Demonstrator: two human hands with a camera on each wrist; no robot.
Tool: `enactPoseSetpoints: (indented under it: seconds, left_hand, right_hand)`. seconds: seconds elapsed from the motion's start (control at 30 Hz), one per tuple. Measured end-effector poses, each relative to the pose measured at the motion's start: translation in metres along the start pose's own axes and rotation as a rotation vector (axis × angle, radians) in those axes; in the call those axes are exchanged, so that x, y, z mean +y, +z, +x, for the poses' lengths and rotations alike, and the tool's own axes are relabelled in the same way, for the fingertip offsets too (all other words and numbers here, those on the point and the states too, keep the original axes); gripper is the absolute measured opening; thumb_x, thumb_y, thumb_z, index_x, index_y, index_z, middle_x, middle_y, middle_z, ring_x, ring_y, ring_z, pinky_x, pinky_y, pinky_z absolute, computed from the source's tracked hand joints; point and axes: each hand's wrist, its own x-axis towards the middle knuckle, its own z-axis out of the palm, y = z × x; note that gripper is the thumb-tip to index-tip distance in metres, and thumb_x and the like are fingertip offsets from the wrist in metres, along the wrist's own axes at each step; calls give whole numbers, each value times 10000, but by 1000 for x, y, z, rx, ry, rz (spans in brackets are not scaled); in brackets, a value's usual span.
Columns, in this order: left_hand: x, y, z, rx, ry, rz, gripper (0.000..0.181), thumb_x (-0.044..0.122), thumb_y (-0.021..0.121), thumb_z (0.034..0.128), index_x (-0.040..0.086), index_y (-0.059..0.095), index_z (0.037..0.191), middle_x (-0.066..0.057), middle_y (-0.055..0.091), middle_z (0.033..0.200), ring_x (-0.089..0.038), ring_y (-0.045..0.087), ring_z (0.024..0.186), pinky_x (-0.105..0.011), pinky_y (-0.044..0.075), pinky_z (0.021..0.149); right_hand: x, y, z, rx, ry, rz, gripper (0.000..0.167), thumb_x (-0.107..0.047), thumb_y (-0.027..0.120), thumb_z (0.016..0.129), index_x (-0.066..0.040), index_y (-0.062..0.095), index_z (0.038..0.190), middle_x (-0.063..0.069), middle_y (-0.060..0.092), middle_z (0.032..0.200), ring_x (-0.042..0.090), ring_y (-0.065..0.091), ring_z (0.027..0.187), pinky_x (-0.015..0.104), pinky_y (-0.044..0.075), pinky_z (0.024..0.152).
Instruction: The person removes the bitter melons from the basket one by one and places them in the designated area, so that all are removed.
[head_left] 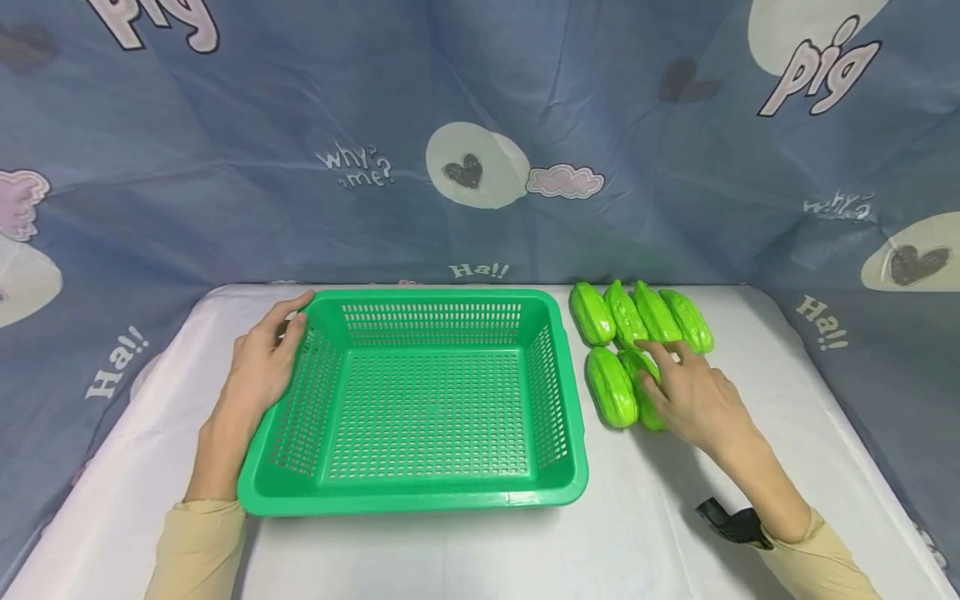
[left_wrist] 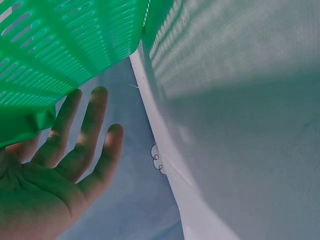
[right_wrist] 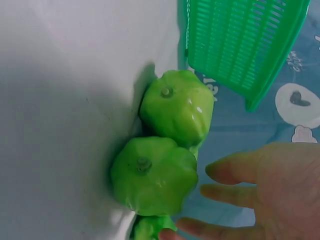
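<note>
A green plastic basket [head_left: 412, 504] with slotted walls stands on the table. My left hand [head_left: 258, 362] rests at its left rim near the far corner, thumb on the rim; in the left wrist view the other fingers [left_wrist: 90, 135] stretch loosely outside the wall. To the basket's right lie bright green, ridged bitter melons in two rows. Over the right melon [head_left: 651, 417] of the near row hovers my right hand [head_left: 697, 400], partly hiding it. In the right wrist view its fingers are spread beside the lobed, stemmed end of a melon [right_wrist: 155, 177], with nothing gripped.
The other near-row melon [head_left: 613, 387] lies between the hand and the basket. Behind it, several melons [head_left: 656, 312] line up side by side near the back edge. A white cloth covers the table [head_left: 637, 525]; a printed blue curtain [head_left: 300, 225] hangs close behind.
</note>
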Motion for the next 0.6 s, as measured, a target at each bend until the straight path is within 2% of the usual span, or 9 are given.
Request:
enactPoseSetpoints:
  seconds: [0.07, 0.13, 0.2, 0.3, 0.4, 0.5, 0.6]
  left_hand:
    - [1, 0, 1, 5, 1, 0, 537, 467, 320, 1184, 282, 418, 1678, -331, 624, 1481, -558, 657, 1292, -707, 524, 1038]
    - [1, 0, 1, 6, 0, -2, 540, 466, 321, 1183, 291, 394, 1688, -335, 631, 1469, -557, 664, 1282, -707, 521, 1040]
    - [1, 0, 1, -9, -7, -16, 561, 479, 313, 1181, 308, 318, 1715, -345, 607, 1493, -569, 649, 1298, -720, 518, 1045]
    - [-1, -1, 0, -39, -25, -38, 633, 505, 304, 1174, 284, 161, 1751, -357, 564, 1532, -589, 632, 1303, -730, 512, 1044]
    - [-2, -2, -1, -49, -31, -53, 704, 512, 303, 1172, 214, 46, 1757, -361, 505, 1576, -594, 642, 1263, -705, 532, 977]
    - [-4, -3, 0, -25, -28, -67, 727, 505, 294, 1174, 157, 22, 1752, -355, 449, 1615, -584, 644, 1238, -669, 530, 934]
    - [-3, -4, 2, 9, -40, -99, 715, 512, 268, 1173, 148, 58, 1752, -364, 379, 1657, -610, 582, 1305, -706, 486, 988]
  right_hand:
    - [1, -2, 0, 18, 6, 6, 480, -301, 512, 1143, -118, 496, 1587, 369, 534, 1489, 527, 717, 991, 551, 589, 619]
    - [2, -3, 0, 49, 14, 11, 476, -332, 501, 1152, -120, 507, 1578, 363, 533, 1493, 564, 692, 1071, 647, 589, 725]
    - [3, -3, 1, 109, 15, 13, 475, -370, 497, 1155, -118, 536, 1555, 346, 543, 1496, 597, 633, 1203, 726, 535, 866]
    - [5, -3, 3, 233, 10, 16, 477, -415, 536, 1139, -116, 589, 1506, 312, 558, 1501, 604, 559, 1298, 739, 443, 945]
    - [9, -5, 5, 336, -10, 5, 486, -452, 590, 1110, -139, 619, 1480, 273, 567, 1515, 585, 528, 1334, 736, 395, 977]
    - [14, -8, 7, 330, -24, -14, 526, -504, 592, 1096, -190, 593, 1518, 245, 528, 1572, 564, 474, 1408, 768, 353, 1031]
    - [23, -9, 4, 249, -20, -27, 576, -561, 556, 1097, -236, 544, 1572, 220, 462, 1648, 543, 396, 1491, 781, 296, 1085]
